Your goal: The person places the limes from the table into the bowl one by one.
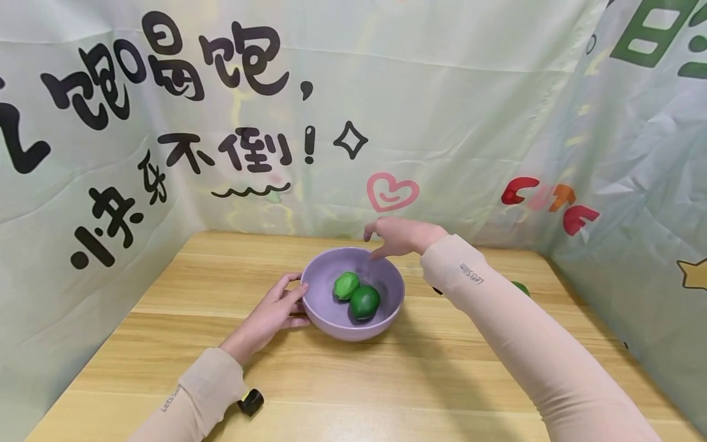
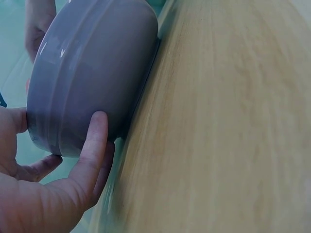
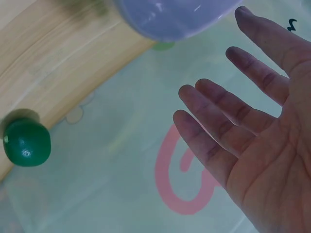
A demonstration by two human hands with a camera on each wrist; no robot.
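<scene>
A purple bowl (image 1: 326, 322) stands upright on the wooden table. Inside it lie a light green fruit (image 1: 346, 286) and a darker green, lime-like fruit (image 1: 365, 302), side by side. My left hand (image 1: 272, 313) holds the bowl at its left side. In the left wrist view, the thumb is at the rim and other fingers lie against the outer wall. Above the bowl's far right rim hovers my right hand (image 1: 402, 236). Its fingers (image 3: 209, 138) are extended and spread in the right wrist view, with nothing between them.
Another dark green round fruit (image 3: 26, 141) rests on the table to the right, mostly hidden by my right sleeve in the head view. A small black object (image 1: 251, 402) shows beside my left cuff. Printed cloth (image 1: 458, 123) hangs behind the table (image 1: 342, 393).
</scene>
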